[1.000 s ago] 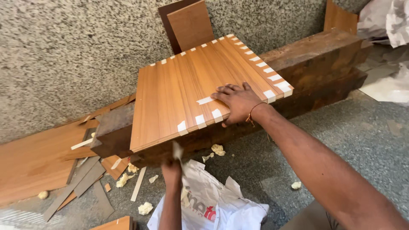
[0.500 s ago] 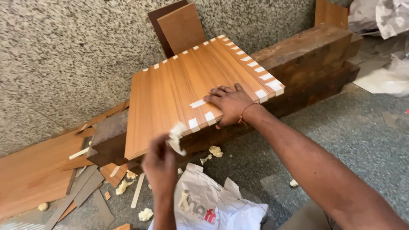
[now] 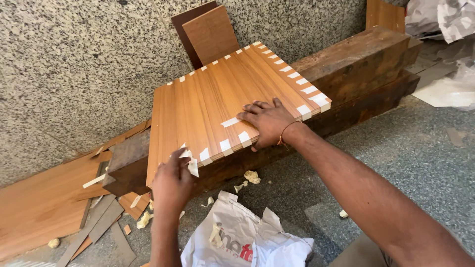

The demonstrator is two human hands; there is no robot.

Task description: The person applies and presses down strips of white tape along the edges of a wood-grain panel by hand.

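At the frame's centre a flat, wood-grain laminated panel (image 3: 213, 104), its edges dotted with pale tape strips, lies across a dark, rough timber beam (image 3: 356, 64). The right hand (image 3: 267, 121) presses flat on it, fingers spread. At lower left, the left hand (image 3: 172, 180) pinches a tape strip (image 3: 190, 160) at the panel's near edge.

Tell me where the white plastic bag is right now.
In the head view, the white plastic bag lies crumpled on the grey floor at bottom centre, just right of the left hand and below the laminated board on the dark timber beam.
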